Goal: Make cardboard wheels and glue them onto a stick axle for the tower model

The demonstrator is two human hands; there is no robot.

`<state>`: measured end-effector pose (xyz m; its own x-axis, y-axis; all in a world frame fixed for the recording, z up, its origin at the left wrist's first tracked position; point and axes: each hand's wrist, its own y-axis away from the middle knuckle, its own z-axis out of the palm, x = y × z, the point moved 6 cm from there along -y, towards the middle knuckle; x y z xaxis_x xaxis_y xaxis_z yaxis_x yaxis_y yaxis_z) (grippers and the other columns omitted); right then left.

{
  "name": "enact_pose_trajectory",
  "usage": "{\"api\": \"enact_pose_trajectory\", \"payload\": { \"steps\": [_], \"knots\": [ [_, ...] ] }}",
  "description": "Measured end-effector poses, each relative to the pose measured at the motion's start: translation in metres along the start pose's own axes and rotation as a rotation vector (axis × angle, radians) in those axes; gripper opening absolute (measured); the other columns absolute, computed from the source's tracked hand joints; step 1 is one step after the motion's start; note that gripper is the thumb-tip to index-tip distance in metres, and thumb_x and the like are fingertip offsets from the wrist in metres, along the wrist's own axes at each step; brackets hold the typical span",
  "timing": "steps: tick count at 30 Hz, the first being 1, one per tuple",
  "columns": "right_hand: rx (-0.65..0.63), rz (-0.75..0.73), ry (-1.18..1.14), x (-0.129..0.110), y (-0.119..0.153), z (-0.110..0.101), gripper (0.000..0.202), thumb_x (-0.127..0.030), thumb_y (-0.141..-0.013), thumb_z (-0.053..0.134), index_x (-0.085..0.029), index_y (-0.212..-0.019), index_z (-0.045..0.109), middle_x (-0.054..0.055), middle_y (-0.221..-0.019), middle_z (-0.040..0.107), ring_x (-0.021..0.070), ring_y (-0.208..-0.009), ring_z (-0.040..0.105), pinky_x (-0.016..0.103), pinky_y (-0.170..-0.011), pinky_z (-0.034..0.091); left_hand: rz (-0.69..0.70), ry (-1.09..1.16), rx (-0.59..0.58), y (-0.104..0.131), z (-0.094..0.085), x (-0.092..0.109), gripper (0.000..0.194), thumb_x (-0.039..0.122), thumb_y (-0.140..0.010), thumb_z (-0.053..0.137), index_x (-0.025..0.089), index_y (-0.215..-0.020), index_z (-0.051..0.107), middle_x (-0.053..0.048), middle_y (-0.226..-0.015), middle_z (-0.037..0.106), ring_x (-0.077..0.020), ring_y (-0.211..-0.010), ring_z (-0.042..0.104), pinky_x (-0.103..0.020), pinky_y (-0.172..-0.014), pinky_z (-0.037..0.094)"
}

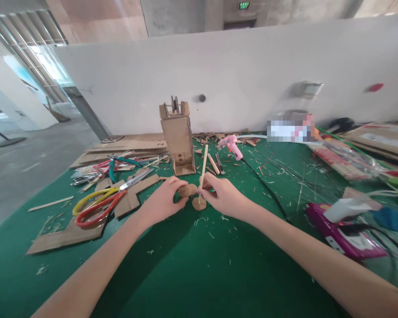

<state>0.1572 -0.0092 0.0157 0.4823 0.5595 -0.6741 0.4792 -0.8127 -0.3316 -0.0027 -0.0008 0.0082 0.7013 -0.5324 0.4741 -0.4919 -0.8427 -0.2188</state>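
A thin wooden stick [204, 160] stands nearly upright in a pinch of my right hand [223, 194]. Its lower end meets a small round cardboard piece [199, 204] lying on the green table. With thumb and fingers, my left hand [166, 197] grips the edge of a second cardboard disc [187, 190], just beside the stick. Directly behind both hands rises a tall cardboard tower [177, 139] with round discs on an axle at its top.
Red-and-yellow-handled scissors [97, 205] lie over cardboard scraps on the left, near teal-handled pliers [112, 169]. A pink glue gun [231, 146] sits behind my right hand, its black cord running right. A magenta power strip [346, 234] is at the right.
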Motion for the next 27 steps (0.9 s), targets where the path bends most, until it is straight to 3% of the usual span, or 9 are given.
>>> {"api": "enact_pose_trajectory", "payload": {
  "steps": [4,8,11,15,18,22,27],
  "knots": [
    [-0.005,-0.026,0.085,-0.003,-0.001,0.002,0.008,-0.017,-0.087,0.046,-0.022,-0.083,0.042,-0.005,-0.066,0.052,0.0103,-0.054,0.044,0.022,-0.053,0.029,-0.09,0.168,0.229,-0.002,-0.019,-0.002,0.039,0.043,-0.088,0.052,0.022,-0.121,0.055,-0.009,-0.114,0.056,-0.0221,-0.098,0.058,-0.036,-0.08,0.051],
    [-0.003,-0.08,0.12,-0.006,-0.001,0.005,0.011,-0.011,-0.085,0.044,-0.022,-0.083,0.041,-0.005,-0.066,0.047,0.0096,-0.055,0.042,0.022,-0.054,0.028,-0.171,0.507,0.396,-0.001,-0.03,0.0,0.041,0.045,-0.087,0.056,0.022,-0.121,0.055,-0.008,-0.112,0.06,-0.0195,-0.092,0.062,-0.033,-0.077,0.053],
    [0.008,-0.105,0.098,-0.005,-0.002,0.007,0.012,-0.011,-0.084,0.045,-0.022,-0.083,0.039,-0.004,-0.07,0.048,0.01,-0.059,0.043,0.022,-0.055,0.029,-0.102,0.717,0.488,-0.004,-0.041,0.012,0.034,0.044,-0.087,0.057,0.022,-0.113,0.059,-0.007,-0.104,0.063,-0.0191,-0.09,0.064,-0.033,-0.075,0.055],
    [0.022,-0.11,0.071,-0.003,-0.002,0.008,0.014,-0.01,-0.083,0.044,-0.023,-0.083,0.037,-0.005,-0.07,0.046,0.0097,-0.058,0.04,0.021,-0.054,0.029,0.072,0.835,0.606,-0.012,-0.07,0.04,0.031,0.044,-0.087,0.058,0.024,-0.111,0.059,-0.006,-0.112,0.063,-0.0205,-0.1,0.065,-0.036,-0.084,0.056],
    [0.025,-0.094,0.062,-0.002,-0.001,0.009,0.013,-0.01,-0.084,0.043,-0.023,-0.083,0.038,-0.005,-0.07,0.045,0.0096,-0.058,0.04,0.021,-0.055,0.03,0.113,0.69,0.502,-0.024,-0.084,0.063,0.033,0.041,-0.084,0.063,0.021,-0.11,0.062,-0.007,-0.11,0.066,-0.023,-0.102,0.065,-0.038,-0.086,0.056],
    [0.021,-0.087,0.036,-0.003,0.001,0.008,0.012,-0.011,-0.086,0.042,-0.023,-0.083,0.037,-0.005,-0.071,0.045,0.0095,-0.058,0.04,0.022,-0.057,0.031,0.078,0.554,0.268,-0.033,-0.08,0.076,0.044,0.033,-0.079,0.068,0.022,-0.121,0.059,-0.006,-0.106,0.069,-0.0246,-0.095,0.069,-0.035,-0.077,0.06],
    [0.014,-0.073,0.018,-0.003,0.002,0.008,0.012,-0.011,-0.087,0.041,-0.023,-0.086,0.038,-0.005,-0.072,0.048,0.0096,-0.058,0.042,0.021,-0.058,0.032,0.087,0.605,0.245,-0.032,-0.079,0.077,0.043,0.031,-0.08,0.068,0.021,-0.119,0.055,-0.007,-0.106,0.07,-0.0224,-0.087,0.071,-0.032,-0.071,0.061]
  ]
}}
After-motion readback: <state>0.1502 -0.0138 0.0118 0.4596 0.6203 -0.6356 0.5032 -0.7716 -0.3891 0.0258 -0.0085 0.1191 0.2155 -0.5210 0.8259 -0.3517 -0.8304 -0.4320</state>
